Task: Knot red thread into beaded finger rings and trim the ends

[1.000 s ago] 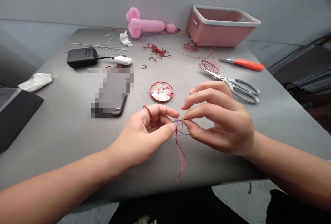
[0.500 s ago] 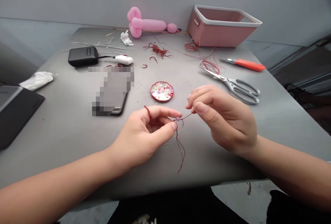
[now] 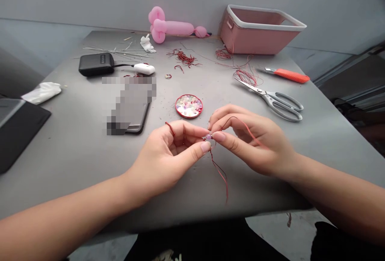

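Red thread (image 3: 221, 174): thin, dark red, several strands. Pinched at its upper end where the two hands' fingertips meet, above the grey table (image 3: 75, 140) near the middle of its front edge. Loose ends hang down and rightward from the pinch, towards the front edge. One strand loops up and over the back of the right hand.

Bead (image 3: 208, 137): small, pale purple, round, on the thread at the pinch point, partly hidden by fingertips.

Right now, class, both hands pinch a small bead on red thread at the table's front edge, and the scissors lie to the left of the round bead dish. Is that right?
Not quite. In the head view the scissors lie to the right of the round bead dish. The rest holds: left hand and right hand pinch the bead on red thread.
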Demonstrator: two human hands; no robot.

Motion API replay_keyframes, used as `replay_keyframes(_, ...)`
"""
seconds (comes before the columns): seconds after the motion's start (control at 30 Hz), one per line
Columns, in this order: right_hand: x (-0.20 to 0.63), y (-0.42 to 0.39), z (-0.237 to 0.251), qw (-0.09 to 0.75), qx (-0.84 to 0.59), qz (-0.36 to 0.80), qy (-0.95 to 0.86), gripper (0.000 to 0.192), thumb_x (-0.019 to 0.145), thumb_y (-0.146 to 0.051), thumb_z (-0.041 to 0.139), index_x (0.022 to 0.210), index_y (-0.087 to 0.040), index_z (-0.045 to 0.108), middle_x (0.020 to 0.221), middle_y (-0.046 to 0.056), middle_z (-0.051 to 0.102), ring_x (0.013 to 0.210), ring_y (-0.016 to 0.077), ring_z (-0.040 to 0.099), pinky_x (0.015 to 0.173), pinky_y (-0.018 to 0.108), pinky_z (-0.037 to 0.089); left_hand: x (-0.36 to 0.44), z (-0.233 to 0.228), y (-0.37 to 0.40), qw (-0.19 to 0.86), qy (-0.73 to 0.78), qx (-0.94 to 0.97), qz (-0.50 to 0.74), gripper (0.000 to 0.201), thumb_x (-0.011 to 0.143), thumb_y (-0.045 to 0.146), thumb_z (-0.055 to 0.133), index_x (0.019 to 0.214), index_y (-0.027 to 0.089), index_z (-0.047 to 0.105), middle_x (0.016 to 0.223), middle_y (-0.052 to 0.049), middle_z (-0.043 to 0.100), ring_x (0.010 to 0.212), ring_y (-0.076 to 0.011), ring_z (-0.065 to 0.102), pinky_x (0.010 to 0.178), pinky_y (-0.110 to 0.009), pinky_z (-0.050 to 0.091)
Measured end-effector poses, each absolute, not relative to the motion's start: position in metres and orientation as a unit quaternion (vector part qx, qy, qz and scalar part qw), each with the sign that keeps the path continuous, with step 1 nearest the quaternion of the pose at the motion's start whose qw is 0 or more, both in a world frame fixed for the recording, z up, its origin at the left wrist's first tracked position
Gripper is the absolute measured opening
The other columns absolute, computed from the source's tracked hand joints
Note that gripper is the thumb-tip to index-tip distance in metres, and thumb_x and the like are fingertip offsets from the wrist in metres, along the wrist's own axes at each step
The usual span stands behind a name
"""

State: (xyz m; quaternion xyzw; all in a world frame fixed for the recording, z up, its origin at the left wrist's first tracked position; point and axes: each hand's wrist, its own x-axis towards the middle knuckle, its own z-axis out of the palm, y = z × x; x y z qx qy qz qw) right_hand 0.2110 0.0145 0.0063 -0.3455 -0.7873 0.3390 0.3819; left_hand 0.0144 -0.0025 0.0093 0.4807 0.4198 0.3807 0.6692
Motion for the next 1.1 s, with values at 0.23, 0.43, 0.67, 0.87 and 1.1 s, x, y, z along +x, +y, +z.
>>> replay_keyframes(0.23, 0.207, 0.012, 0.004, 0.351, -0.367, 0.645, -0.571, 0.014, 0.087, -0.028, 0.064, 0.078, -0.018, 0.064, 0.084, 0.002, 0.055, 0.084, 0.0145, 0.055, 0.079, 0.032, 0.049, 0.013, 0.006, -0.003, 0.620, 0.396, 0.553, 0.391, 0.007, 0.086, 0.021, 0.069, 0.092, 0.018, 0.067, 0.090, 0.000, 0.073, 0.089, -0.0110, 0.069, 0.085, -0.021, 0.055)
replay_keyframes(0.43, 0.203, 0.013, 0.003, 0.342, -0.352, 0.700, -0.519, 0.014, 0.082, -0.019, 0.062, 0.068, -0.016, 0.062, 0.086, 0.003, 0.051, 0.084, 0.0136, 0.054, 0.078, 0.031, 0.049, 0.013, 0.003, -0.004, 0.627, 0.383, 0.559, 0.383, 0.009, 0.087, 0.019, 0.067, 0.095, 0.018, 0.065, 0.090, 0.000, 0.070, 0.089, -0.0108, 0.068, 0.085, -0.021, 0.054)
replay_keyframes(0.67, 0.207, 0.014, 0.005, 0.350, -0.424, 0.521, -0.653, 0.026, 0.089, -0.038, 0.062, 0.073, -0.018, 0.061, 0.085, 0.003, 0.055, 0.084, 0.0153, 0.055, 0.082, 0.034, 0.047, 0.012, 0.005, -0.004, 0.598, 0.426, 0.554, 0.394, 0.013, 0.084, 0.024, 0.071, 0.094, 0.018, 0.065, 0.075, 0.001, 0.068, 0.075, -0.0121, 0.068, 0.076, -0.024, 0.056)
replay_keyframes(0.87, 0.207, 0.009, 0.004, 0.471, -0.376, 0.091, -0.793, 0.012, 0.082, -0.017, 0.069, 0.090, -0.026, 0.068, 0.090, 0.004, 0.059, 0.086, 0.0187, 0.060, 0.080, 0.039, 0.051, 0.013, 0.004, -0.002, 0.575, 0.436, 0.541, 0.432, 0.015, 0.082, 0.023, 0.073, 0.095, 0.020, 0.066, 0.075, 0.001, 0.069, 0.075, -0.0129, 0.068, 0.076, -0.024, 0.056)
replay_keyframes(1.1, 0.205, 0.005, 0.004, 0.423, -0.331, -0.098, -0.838, 0.019, 0.079, -0.009, 0.069, 0.090, -0.025, 0.068, 0.084, 0.006, 0.066, 0.085, 0.0235, 0.061, 0.077, 0.044, 0.051, 0.014, -0.001, -0.003, 0.594, 0.396, 0.546, 0.439, 0.010, 0.084, 0.021, 0.072, 0.092, 0.020, 0.068, 0.094, -0.001, 0.075, 0.092, -0.0141, 0.070, 0.088, -0.025, 0.056)
